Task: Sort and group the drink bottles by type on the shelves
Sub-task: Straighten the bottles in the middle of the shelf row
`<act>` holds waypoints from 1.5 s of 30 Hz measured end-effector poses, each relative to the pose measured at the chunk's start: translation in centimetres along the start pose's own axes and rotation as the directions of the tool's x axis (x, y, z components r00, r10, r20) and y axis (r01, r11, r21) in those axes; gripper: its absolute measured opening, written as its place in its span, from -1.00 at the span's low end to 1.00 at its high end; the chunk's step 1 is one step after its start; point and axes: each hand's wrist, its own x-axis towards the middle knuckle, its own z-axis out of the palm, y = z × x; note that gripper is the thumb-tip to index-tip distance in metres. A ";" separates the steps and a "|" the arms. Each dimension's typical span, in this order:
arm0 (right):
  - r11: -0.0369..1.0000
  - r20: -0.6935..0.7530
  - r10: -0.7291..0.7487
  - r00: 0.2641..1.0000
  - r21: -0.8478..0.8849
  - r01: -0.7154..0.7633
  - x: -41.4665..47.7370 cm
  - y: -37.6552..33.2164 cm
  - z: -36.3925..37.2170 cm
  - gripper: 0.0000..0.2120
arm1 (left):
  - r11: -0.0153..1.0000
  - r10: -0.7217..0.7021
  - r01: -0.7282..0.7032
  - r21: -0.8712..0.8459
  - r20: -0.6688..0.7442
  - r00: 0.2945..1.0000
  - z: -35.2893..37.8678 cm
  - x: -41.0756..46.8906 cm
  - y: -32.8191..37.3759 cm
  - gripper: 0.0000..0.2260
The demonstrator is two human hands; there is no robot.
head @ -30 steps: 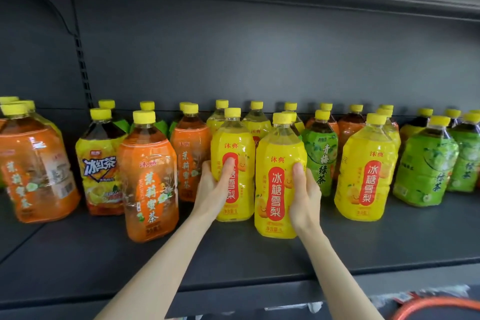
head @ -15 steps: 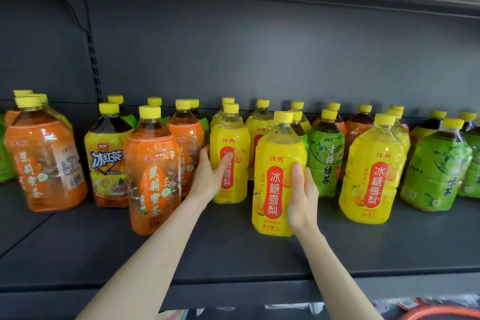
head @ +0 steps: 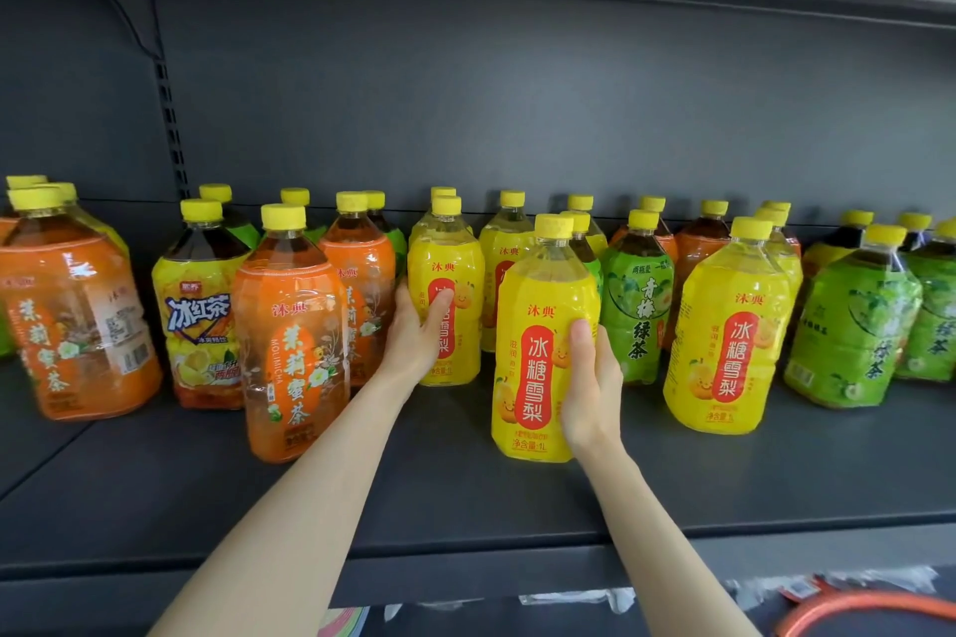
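**A:** Which step are we on?

**B:** We are grouping the yellow pear drinks. Our left hand [head: 419,336] is curled round the far pear bottle [head: 458,269], thumb across its label. Our right hand [head: 592,378] clasps the near pear bottle [head: 535,305] from its right side. The hands are apart, and both bottles seem to stand upright on the shelf [head: 465,497].

**A:** And next?

**B:** We judge the near one should slide left and far, until it is just beside the other. A third pear bottle [head: 724,326] stands to the right, beyond a green tea bottle [head: 639,305]. The orange jasmine tea bottle [head: 289,326] stands close on the left, so we should take care not to knock it.
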 end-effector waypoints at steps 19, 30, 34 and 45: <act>0.994 0.224 0.081 0.971 -0.091 -0.062 -0.8 -0.8 3.8 -0.55 | 0.976 -0.013 0.011 -0.216 -0.008 1.000 -2.3 -5.8 2.5 -0.52; 0.986 0.388 0.135 0.912 -0.140 -0.086 1.1 0.2 6.5 -0.49 | 0.974 0.038 -0.017 -0.228 0.088 0.995 -2.3 -5.0 1.6 -0.56; 0.983 0.399 0.112 0.910 -0.180 -0.042 1.3 0.1 6.4 -0.41 | 0.976 0.053 -0.031 -0.216 0.094 0.994 -2.2 -5.0 1.5 -0.57; 0.953 0.363 0.089 0.928 -0.302 0.026 1.6 -0.1 6.1 -0.41 | 0.979 0.060 -0.045 -0.200 0.073 0.996 -1.7 -4.7 0.9 -0.60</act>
